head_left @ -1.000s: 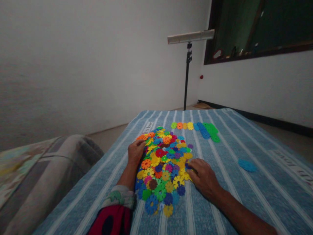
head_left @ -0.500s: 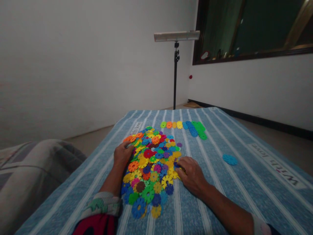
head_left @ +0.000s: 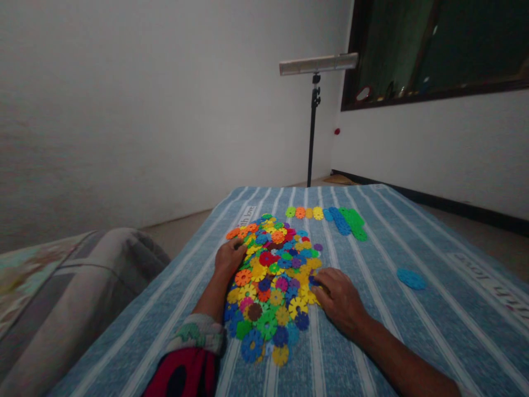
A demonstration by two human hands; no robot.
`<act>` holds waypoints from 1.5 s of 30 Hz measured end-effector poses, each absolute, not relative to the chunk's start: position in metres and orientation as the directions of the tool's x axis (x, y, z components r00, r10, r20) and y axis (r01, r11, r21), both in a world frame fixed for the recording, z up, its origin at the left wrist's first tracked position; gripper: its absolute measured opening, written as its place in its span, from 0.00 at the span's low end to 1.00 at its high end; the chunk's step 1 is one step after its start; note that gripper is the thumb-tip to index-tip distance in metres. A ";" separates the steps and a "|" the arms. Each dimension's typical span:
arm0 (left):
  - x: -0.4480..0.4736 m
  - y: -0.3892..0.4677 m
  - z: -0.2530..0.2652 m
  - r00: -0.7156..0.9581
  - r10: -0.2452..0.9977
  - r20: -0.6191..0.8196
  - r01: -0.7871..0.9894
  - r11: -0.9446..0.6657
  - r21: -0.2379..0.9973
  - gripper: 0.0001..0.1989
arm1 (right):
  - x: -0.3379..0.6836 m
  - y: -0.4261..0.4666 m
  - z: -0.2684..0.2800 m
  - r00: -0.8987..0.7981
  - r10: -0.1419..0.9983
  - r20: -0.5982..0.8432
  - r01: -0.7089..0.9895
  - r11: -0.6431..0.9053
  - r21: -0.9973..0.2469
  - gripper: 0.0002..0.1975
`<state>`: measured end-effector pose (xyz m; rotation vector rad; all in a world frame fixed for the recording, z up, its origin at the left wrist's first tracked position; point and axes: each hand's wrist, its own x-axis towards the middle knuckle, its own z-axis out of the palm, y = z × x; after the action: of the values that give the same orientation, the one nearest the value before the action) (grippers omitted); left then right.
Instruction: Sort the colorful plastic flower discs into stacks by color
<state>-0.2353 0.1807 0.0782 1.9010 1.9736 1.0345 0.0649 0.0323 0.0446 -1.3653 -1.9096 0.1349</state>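
Observation:
A heap of flower-shaped plastic discs (head_left: 268,284) in many colours lies on a blue striped cloth (head_left: 165,336). At the heap's left edge rests my left hand (head_left: 228,258), thumb and fingers apart; the heap partly hides its fingertips. Against the right edge my right hand (head_left: 339,295) is cupped, with its thumb apart from the fingers. A dark blue disc (head_left: 314,281) shows in the gap beside that thumb. Neither hand visibly lifts a disc.
Beyond the heap, a row of discs (head_left: 309,213) runs to overlapping blue discs (head_left: 341,221) and green discs (head_left: 355,225). A light blue disc (head_left: 411,279) lies at the right. Grey fabric (head_left: 119,264) bulges at the left. A lamp stand (head_left: 311,138) rises behind.
The whole scene has shifted right in view as my head turned left. Both hands stay at the same edges of the heap, and the discs look unmoved.

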 end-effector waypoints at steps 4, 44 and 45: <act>-0.233 0.178 0.079 -0.149 0.940 0.307 0.746 -0.096 0.658 0.12 | 0.066 0.032 0.042 -0.135 0.839 0.527 0.756 0.431 -0.493 0.06; -0.229 0.170 0.084 -0.156 0.964 0.214 0.552 -0.095 0.829 0.15 | 0.079 0.142 0.086 0.007 0.952 0.306 0.847 0.157 -0.508 0.15; -0.230 0.170 0.085 -0.153 0.965 0.211 0.555 -0.093 0.827 0.15 | 0.079 0.156 0.088 0.027 0.960 0.277 0.870 0.114 -0.479 0.15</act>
<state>-0.2295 0.1700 0.0847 1.6530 1.7198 1.1645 0.0793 0.1563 0.0882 -1.7735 -1.8598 0.2178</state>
